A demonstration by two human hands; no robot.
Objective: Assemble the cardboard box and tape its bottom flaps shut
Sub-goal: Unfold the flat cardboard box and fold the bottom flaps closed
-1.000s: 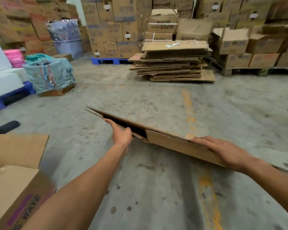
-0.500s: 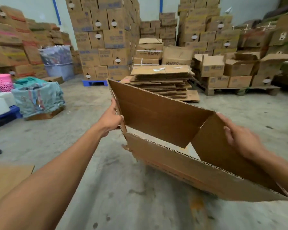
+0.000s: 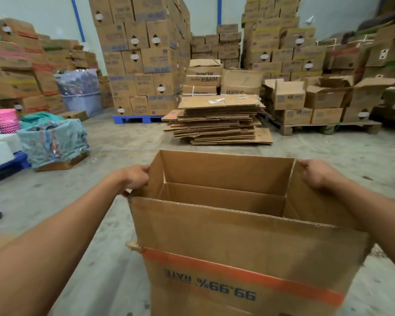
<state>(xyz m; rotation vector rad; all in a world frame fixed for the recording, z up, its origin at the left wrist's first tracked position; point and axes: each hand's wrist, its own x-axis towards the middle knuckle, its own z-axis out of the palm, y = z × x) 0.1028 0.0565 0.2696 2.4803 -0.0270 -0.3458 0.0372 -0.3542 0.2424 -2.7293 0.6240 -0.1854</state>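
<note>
A brown cardboard box (image 3: 237,242) stands squared open in front of me, its four upper flaps upright. The near side carries an orange band and upside-down blue print "99.99% RATE". My left hand (image 3: 136,177) grips the top edge of the left flap. My right hand (image 3: 318,173) grips the top edge of the right flap. Inside I see only the far wall and a fold line; the lower end of the box is hidden. No tape is in view.
A pile of flattened cartons (image 3: 217,119) lies on the concrete floor straight ahead. Stacked boxes on a blue pallet (image 3: 135,119) and a wooden pallet (image 3: 328,127) line the back. A cloth-covered bundle (image 3: 51,140) and a pink basket (image 3: 6,119) sit at left.
The carton went from flat, to half open, to a squared box held upright. Both hands shifted to the tops of its side flaps.
</note>
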